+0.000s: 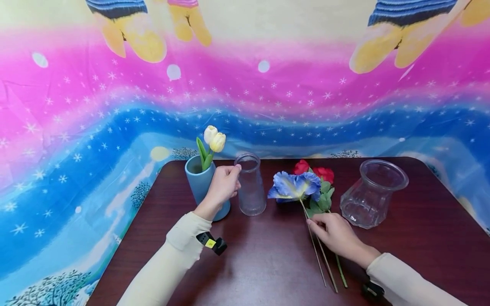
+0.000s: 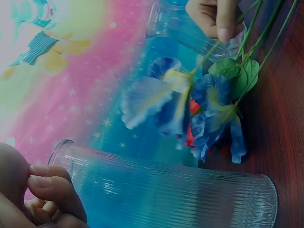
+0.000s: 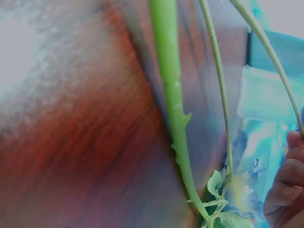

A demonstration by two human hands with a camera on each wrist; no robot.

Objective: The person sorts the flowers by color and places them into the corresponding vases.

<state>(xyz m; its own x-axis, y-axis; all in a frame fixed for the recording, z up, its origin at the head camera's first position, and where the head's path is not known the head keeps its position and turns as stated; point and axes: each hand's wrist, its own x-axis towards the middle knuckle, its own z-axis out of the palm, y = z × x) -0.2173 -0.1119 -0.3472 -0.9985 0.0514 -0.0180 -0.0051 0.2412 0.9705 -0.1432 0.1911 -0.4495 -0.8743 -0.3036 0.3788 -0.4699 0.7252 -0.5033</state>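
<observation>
blue flower (image 1: 292, 187) in pinch of right hand (image 1: 337, 233), left hand (image 1: 223, 185) in seemingly empty curl beside ribbed vase (image 1: 252, 193)

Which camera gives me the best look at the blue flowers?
The left wrist view: both blue flowers appear large there, side by side. The head view shows them smaller and overlapping; the right wrist view shows mostly their stems, with a blurred blossom near the bottom edge.
</observation>
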